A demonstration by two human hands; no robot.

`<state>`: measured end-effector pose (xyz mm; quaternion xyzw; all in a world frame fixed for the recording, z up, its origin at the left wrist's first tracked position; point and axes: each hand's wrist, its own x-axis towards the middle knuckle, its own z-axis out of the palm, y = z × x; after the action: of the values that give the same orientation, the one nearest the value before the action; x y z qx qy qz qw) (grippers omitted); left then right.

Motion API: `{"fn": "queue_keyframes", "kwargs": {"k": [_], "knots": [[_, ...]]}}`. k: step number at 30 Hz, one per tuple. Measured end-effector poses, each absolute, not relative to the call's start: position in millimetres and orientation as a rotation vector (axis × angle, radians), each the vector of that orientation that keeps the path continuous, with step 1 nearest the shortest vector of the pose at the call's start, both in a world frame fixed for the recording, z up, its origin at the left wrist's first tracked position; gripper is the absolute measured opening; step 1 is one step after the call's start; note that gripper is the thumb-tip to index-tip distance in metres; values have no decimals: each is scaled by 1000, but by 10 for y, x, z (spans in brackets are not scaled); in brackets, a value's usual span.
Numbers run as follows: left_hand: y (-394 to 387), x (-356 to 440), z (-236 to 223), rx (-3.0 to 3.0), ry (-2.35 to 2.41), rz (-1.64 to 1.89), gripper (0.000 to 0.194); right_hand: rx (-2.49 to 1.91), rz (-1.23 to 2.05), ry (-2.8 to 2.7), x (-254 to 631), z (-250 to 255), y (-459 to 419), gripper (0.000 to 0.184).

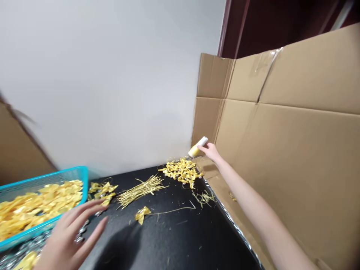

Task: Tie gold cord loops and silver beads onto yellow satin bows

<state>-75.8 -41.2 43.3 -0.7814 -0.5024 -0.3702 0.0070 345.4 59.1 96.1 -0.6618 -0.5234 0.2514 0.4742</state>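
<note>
My right hand (211, 151) grips a white spool of yellow thread (194, 151), held tilted at the table's far right corner. Just below it lies a pile of small yellow ribbon bows (181, 169) with round shiny beads. My left hand (69, 232) hovers over the left side of the black table (180, 240), fingers spread and holding nothing. A single yellow bow (142, 215) with a thin strand trailing to the right rests in the middle. Behind it is a bundle of gold twist ties (142, 191). A few more bows (104, 191) sit beyond my left fingertips.
A turquoise basket (85, 187) full of yellow ribbon pieces stands at the left, with silvery beads (28, 245) in front of it. Thread scraps (204, 197) lie by the right edge. A cardboard wall (292, 150) borders the right; a white wall (120, 82) is behind.
</note>
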Motion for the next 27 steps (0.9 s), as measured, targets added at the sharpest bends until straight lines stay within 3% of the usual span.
{"fn": "queue_keyframes", "kwargs": {"k": [2, 6, 9, 14, 18, 27], "knots": [[-291, -474, 617, -2600, -1618, -1296, 37, -1394, 745, -1400, 3096, 1100, 460, 21], [-85, 109, 1016, -3057, -1666, -1601, 56, -1023, 947, -1540, 2472, 1175, 152, 33], [-22, 249, 1132, -3305, -1617, -1610, 50, -750, 1122, -1473, 2212, 1075, 39, 50], [-10, 76, 1052, -2929, -1648, -1821, 46, -631, 1272, -1366, 1954, 951, 13, 69], [-76, -12, 1046, -2691, -1455, -1915, 38, -567, 1381, -1526, 1733, 907, -47, 48], [-181, -149, 1195, -2502, -1324, -1677, 32, -641, 915, -1656, 2052, 1006, -259, 50]]}}
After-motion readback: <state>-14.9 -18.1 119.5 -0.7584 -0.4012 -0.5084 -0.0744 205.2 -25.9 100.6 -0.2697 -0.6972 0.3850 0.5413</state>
